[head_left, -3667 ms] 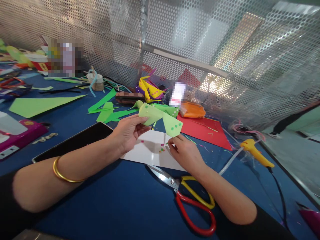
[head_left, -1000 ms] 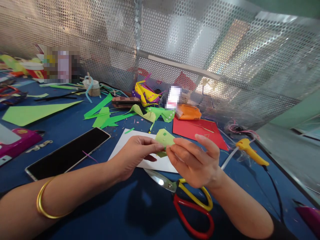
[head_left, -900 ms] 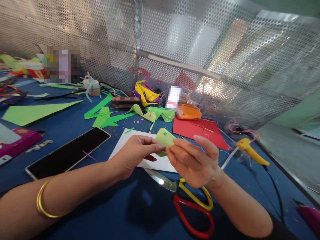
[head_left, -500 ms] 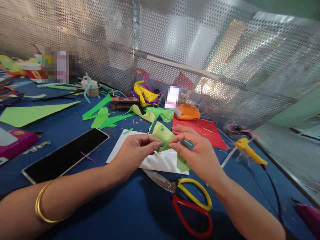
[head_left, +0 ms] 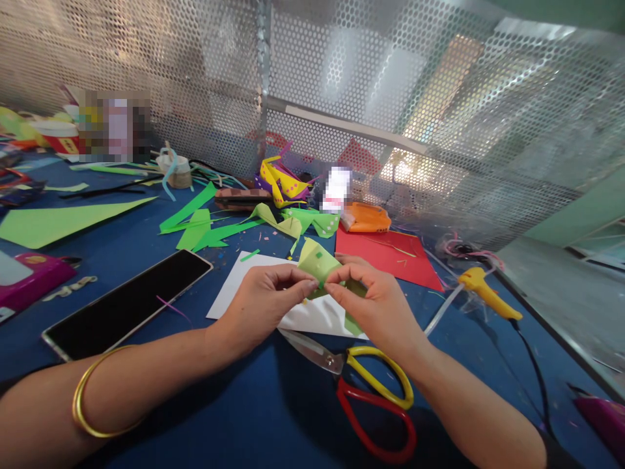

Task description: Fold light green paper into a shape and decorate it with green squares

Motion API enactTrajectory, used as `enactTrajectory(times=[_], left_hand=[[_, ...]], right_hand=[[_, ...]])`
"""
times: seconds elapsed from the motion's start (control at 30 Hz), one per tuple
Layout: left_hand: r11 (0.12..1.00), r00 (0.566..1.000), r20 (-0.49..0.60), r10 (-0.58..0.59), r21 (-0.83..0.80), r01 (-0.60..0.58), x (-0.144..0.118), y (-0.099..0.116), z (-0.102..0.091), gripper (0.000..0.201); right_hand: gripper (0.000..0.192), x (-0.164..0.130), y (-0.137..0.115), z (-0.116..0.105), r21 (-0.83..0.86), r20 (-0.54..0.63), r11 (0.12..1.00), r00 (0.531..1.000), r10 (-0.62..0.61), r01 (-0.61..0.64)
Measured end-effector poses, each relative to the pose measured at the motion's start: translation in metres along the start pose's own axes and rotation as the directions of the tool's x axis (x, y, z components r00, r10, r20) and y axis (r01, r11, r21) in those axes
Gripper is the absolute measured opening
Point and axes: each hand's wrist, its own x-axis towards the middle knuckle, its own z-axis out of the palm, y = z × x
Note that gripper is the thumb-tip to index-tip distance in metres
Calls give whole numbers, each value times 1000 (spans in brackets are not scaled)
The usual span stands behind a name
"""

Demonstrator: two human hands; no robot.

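Between my hands is a light green folded paper piece [head_left: 316, 258] with small darker green squares on it. My left hand [head_left: 273, 296] pinches its near edge between thumb and forefinger. From the other side my right hand [head_left: 368, 293] pinches the same edge, its fingertips close to the left ones. Part of the paper hangs below my right hand. Beneath both hands lies a white sheet [head_left: 234, 286] with tiny coloured bits on it. Scissors [head_left: 336, 365] with one yellow and one red handle lie just in front of the sheet.
A phone [head_left: 129, 303] lies at left, beside a purple tool [head_left: 34, 280]. Green paper scraps [head_left: 195, 228], folded yellow paper [head_left: 283, 185] and red paper [head_left: 390, 257] lie behind. A yellow glue gun [head_left: 488, 296] with a cord is at right. Perforated metal panels [head_left: 342, 85] close the back.
My right hand has moved slightly left, bringing its fingertips nearer to my left hand's. The near edge of the green paper is now bunched between them.
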Motion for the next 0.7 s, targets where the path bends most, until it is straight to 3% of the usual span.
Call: enactTrajectory(times=[0.27, 0.4, 0.47, 0.63, 0.7], left_hand=[[999, 999, 42, -31, 7, 31, 0, -2, -1, 20], [993, 999, -24, -48, -112, 45, 0, 1, 0, 25], [972, 992, -63, -111, -215, 96, 1, 1, 0, 28], [906, 967, 90, -239, -338, 255, 4, -3, 0, 26], [893, 961, 99, -257, -357, 275, 4, -5, 0, 25]], right_hand=[[15, 3, -1, -9, 160, 66, 967, 979, 192, -200], [16, 6, 4, -8, 222, 55, 957, 982, 179, -187], [14, 6, 4, -7, 206, 66, 961, 983, 174, -184], [10, 3, 1, -5, 114, 96, 978, 982, 163, -173], [8, 2, 0, -4, 101, 75, 989, 992, 102, -109]])
